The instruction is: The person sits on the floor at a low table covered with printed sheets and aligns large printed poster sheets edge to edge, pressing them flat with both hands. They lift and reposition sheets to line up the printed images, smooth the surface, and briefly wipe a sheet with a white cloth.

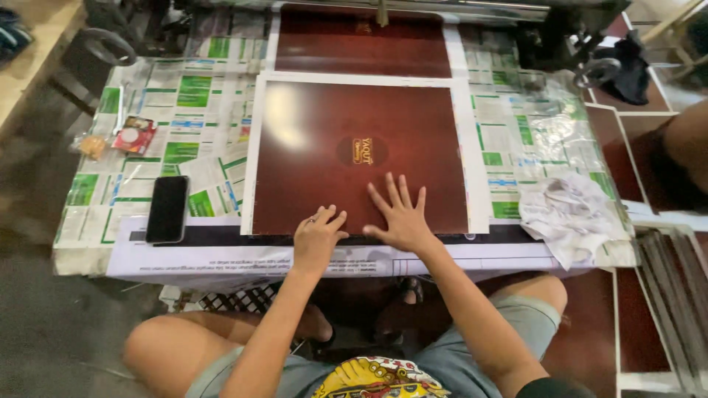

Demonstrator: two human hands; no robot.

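Flat and spread, our right hand [400, 215] presses its open palm and splayed fingers on the near part of the dark red sheet [359, 147], while our left hand [317, 234] sits half curled at the sheet's near edge, fingertips bent down onto it; neither hand pinches or lifts anything. That glossy sheet, with its white border and a small gold mark in the middle, lies square on the newspaper-covered table [192, 110], its near edge along a black strip [214, 236]. A second dark red sheet [361, 40] lies beyond it under the machine. To do this well, we judge that pressure should stay even through the flat palm, so the sheet does not skid on the newsprint, and that the left fingertips should mind the edge without creasing the border. The black phone [167, 208] to the left and the crumpled white cloth [568, 214] to the right lie apart from the sheet.
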